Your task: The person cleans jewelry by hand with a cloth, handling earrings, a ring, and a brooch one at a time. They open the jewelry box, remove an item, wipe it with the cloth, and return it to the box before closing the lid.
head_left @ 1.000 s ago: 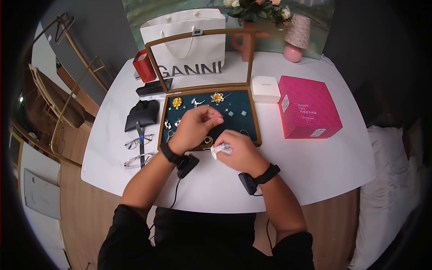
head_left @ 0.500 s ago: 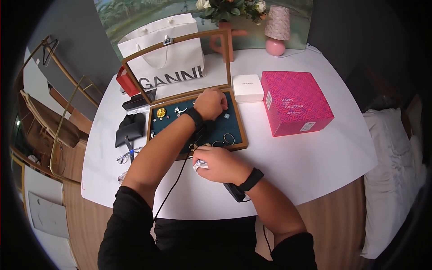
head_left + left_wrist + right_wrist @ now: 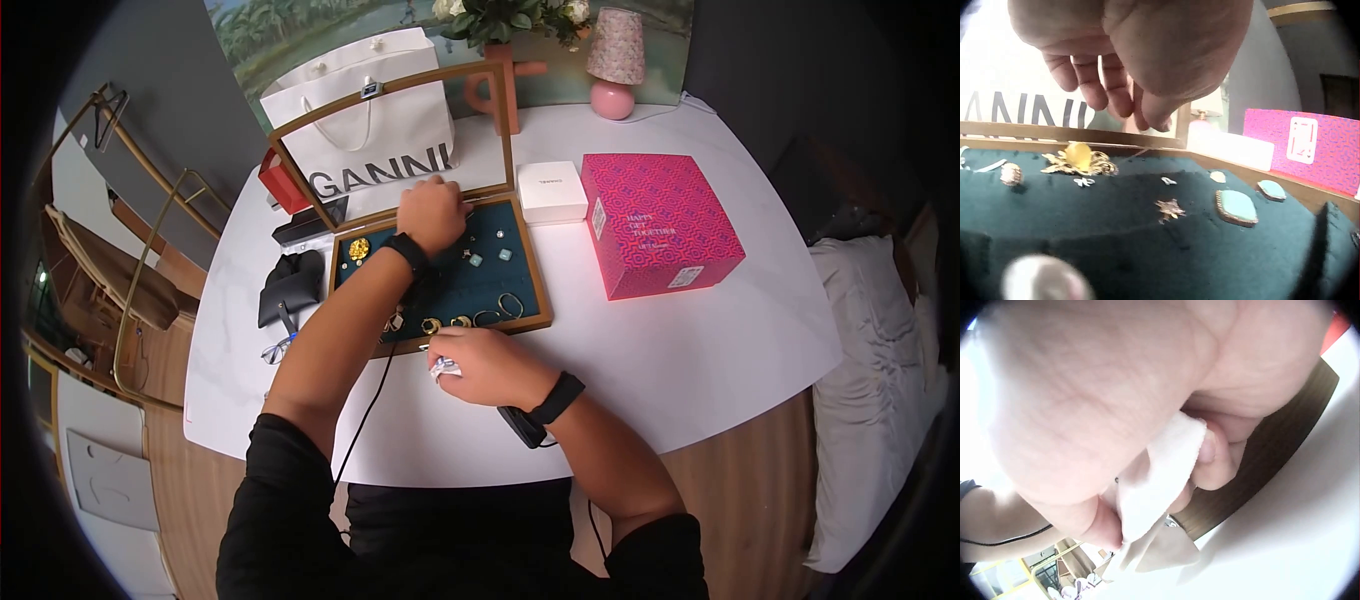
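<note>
My left hand [image 3: 434, 217] hovers above the back of a wooden jewelry box [image 3: 541, 290], its fingers loosely bent and nothing seen between them. In the left wrist view, a gold flower brooch [image 3: 1079, 159] with a yellow centre lies on the dark green lining beyond and below the fingertips. Square turquoise earrings [image 3: 1237, 207] and a small star-shaped piece [image 3: 1170, 209] lie to its right. At the box's front edge, my right hand [image 3: 490, 365] grips a folded white cloth [image 3: 1160, 478]. Gold hoop earrings [image 3: 431, 326] sit just inside that edge.
The box's framed glass lid [image 3: 507, 130] stands raised before a white paper bag [image 3: 420, 110]. To the right are a white box [image 3: 552, 194] and a large pink box [image 3: 660, 225]. Glasses [image 3: 275, 350] and a black case [image 3: 290, 288] lie at left.
My left hand has gone from over the box's middle to its back, then a little leftward. My right hand keeps the cloth near the front edge. The head view has shifted.
</note>
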Demonstrator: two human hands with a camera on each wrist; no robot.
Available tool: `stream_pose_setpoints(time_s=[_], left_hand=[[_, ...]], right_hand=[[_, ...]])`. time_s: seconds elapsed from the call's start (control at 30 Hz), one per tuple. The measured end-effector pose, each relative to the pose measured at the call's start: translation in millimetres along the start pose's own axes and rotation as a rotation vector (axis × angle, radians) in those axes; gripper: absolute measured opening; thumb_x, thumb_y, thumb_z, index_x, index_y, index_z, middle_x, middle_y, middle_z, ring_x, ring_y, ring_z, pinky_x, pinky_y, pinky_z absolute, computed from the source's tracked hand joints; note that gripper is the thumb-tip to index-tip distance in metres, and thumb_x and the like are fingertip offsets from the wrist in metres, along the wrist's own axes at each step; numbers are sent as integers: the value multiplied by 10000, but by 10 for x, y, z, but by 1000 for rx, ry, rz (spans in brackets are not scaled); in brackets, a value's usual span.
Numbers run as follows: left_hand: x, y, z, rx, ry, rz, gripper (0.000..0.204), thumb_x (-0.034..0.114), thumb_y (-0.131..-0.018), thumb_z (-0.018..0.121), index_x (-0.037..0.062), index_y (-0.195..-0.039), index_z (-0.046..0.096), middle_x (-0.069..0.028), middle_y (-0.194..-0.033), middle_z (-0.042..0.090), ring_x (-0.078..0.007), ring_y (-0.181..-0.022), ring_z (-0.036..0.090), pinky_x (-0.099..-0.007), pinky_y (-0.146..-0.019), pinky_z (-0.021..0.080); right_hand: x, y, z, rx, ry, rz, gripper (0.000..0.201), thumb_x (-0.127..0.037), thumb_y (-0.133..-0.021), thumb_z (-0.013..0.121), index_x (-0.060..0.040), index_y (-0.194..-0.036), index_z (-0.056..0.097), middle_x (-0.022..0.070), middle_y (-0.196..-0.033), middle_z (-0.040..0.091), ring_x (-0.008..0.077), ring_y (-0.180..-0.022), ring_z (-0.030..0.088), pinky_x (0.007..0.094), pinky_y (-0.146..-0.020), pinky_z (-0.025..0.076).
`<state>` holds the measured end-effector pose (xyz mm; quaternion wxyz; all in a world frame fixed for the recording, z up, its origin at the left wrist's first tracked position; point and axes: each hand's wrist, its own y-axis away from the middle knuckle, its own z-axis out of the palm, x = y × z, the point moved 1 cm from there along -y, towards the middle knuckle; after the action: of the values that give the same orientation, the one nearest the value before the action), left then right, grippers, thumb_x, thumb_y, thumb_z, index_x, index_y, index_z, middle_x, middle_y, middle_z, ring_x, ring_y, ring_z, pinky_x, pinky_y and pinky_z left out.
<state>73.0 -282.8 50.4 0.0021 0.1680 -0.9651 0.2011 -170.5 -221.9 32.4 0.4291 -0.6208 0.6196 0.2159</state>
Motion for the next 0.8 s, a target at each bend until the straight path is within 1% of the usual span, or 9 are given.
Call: stream_pose_setpoints(time_s=[0.1, 0.13, 0.23, 0.3, 0.43, 0.53, 0.63, 0.73, 0.8], left_hand=[[-87, 43, -134, -176, -123, -125, 341, 374, -928, 830, 47, -1021, 802, -175, -1111, 773, -373, -1031, 764, -498, -883, 584], [-114, 71, -127, -189, -142, -127, 386, 392, -918, 838, 26, -1031, 789, -207, -1126, 775, -387, -1031, 777, -503, -882, 602], [-203, 107, -12, -127, 19, -137, 332, 317, -906, 833, 12, -1016, 764, -237, -1067, 772, -421, -1035, 752, -535, -896, 598], [-279, 68, 145, -140, 80, -145, 345, 313, -901, 840, 9, -1037, 750, -244, -1064, 770, -441, -1048, 745, -533, -920, 596], [-256, 37, 161, -199, 117, -213, 370, 308, -904, 843, 7, -1080, 720, -256, -1105, 771, -467, -1086, 734, -527, -957, 590], [-231, 39, 96, -231, 120, -207, 327, 291, -916, 835, 0, -1039, 754, -266, -1105, 784, -460, -1085, 743, -519, -966, 591], [-270, 6, 67, -401, 217, -165, 287, 266, -909, 840, -8, -979, 792, -278, -1060, 795, -449, -1056, 757, -503, -966, 593], [-256, 36, 5, -370, 233, -110, 258, 242, -895, 853, -10, -937, 817, -250, -989, 808, -407, -967, 781, -475, -921, 605], [-252, 6, -87, -420, 316, -154, 257, 242, -883, 868, -2, -928, 805, -229, -953, 806, -376, -922, 788, -444, -888, 611]], right_hand=[[-10, -5, 2, -1, 10, 2, 179, -121, -901, 711, -41, -1060, 684, 146, -1080, 724, 414, -1014, 724, 491, -884, 581], [-12, -9, 3, -2, 14, 5, 180, -120, -902, 710, -40, -1061, 685, 148, -1080, 724, 415, -1016, 723, 491, -885, 581], [-7, -12, 3, -14, 30, 18, 180, -117, -906, 708, -37, -1066, 687, 143, -1081, 726, 405, -1015, 722, 478, -885, 581], [11, -12, 2, -26, 47, 31, 180, -110, -912, 708, -34, -1074, 685, 126, -1081, 727, 384, -1004, 723, 452, -879, 580], [21, -17, -8, -33, 62, 36, 185, -109, -913, 706, -34, -1081, 684, 128, -1089, 730, 384, -1009, 724, 453, -881, 581], [10, -14, -19, -33, 64, 39, 184, -107, -913, 705, -36, -1081, 684, 127, -1093, 731, 383, -1009, 726, 454, -881, 582], [-2, -16, -10, -43, 68, 52, 183, -107, -914, 704, -38, -1082, 685, 124, -1094, 732, 382, -1004, 727, 454, -879, 583], [-2, -18, -5, -51, 80, 58, 183, -107, -915, 703, -40, -1084, 686, 122, -1095, 732, 380, -1000, 729, 452, -880, 583], [-10, -16, -11, -58, 76, 61, 184, -105, -915, 704, -42, -1087, 686, 120, -1097, 731, 377, -1000, 730, 449, -882, 583]])
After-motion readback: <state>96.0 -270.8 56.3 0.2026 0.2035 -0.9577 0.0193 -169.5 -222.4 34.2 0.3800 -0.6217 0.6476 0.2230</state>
